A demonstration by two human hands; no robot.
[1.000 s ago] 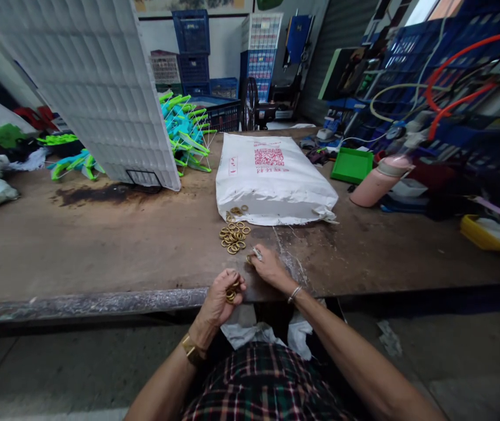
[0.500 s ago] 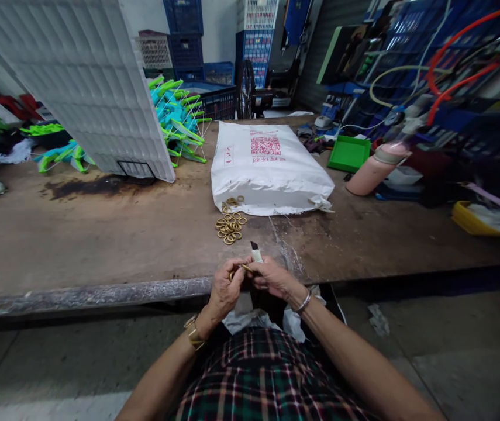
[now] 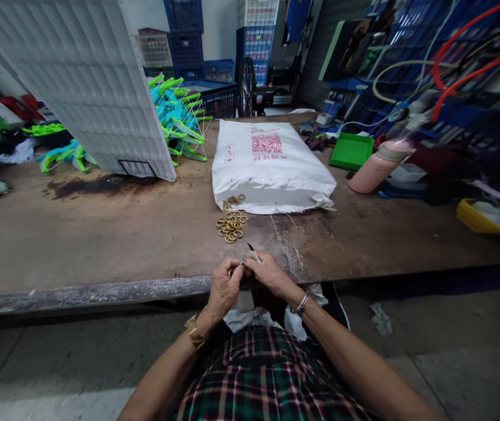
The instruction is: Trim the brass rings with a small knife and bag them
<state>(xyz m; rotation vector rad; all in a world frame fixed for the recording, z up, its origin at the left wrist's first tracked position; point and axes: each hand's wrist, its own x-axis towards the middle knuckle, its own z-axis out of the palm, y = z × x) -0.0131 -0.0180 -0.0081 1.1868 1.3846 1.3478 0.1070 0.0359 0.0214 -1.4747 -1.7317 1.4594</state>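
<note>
My left hand, a watch at its wrist, is closed on brass-coloured rings near the table's front edge. Between the thumb and fingers only parts of the rings show. A utility knife with a dark blade and a pale handle is gripped in my right hand, its blade pointing up and away from me. The fingertips of both hands meet over the rings. Just beyond them a small pile of brass-coloured rings lies on the table, against the front of a white sack with red print.
A white ribbed panel stands on the wooden table at left, beside green and blue plastic pieces. To the right are a green tray, a pink bottle and a yellow tray. Stacked crates rise behind.
My right hand has turned the knife, so the blade now tilts to the left and shows narrower. Both hands stay together at the table edge, the left still on the rings.
</note>
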